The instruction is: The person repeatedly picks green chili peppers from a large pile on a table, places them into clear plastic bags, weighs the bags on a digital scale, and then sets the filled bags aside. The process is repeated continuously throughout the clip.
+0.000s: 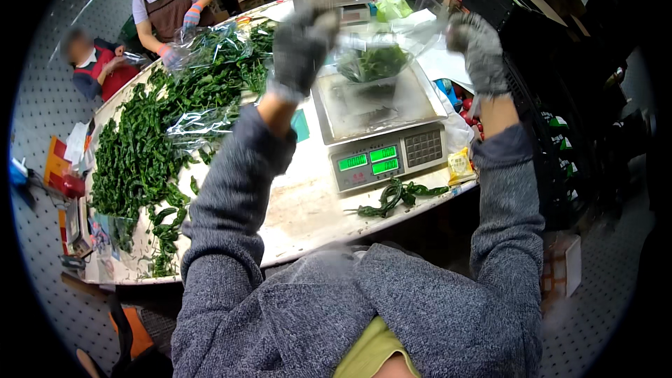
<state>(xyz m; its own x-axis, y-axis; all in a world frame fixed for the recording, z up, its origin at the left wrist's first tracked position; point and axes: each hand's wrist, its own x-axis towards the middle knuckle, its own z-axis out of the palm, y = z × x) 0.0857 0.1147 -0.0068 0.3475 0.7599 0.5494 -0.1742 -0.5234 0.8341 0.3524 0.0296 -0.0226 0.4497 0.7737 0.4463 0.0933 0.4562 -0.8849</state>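
Observation:
My left hand [303, 44] and my right hand [476, 52], both in dark knit gloves, are raised and blurred. Their fingers are closed on the upper corners of a clear plastic bag [362, 42], which stretches between them. Long green peppers [382, 62] fill its bottom. The bag hangs over the metal pan [404, 102] of a digital scale [344, 181] with lit green displays. Whether the bag touches the pan cannot be made out. A few loose peppers [391, 197] lie in front of the scale.
A large heap of green peppers [142, 152] covers the left of the white table [299, 215], with clear bags [202, 123] on it. Across the table stands a person in an apron [173, 8]; another in red [107, 71] is at left. A second scale [354, 13] stands behind.

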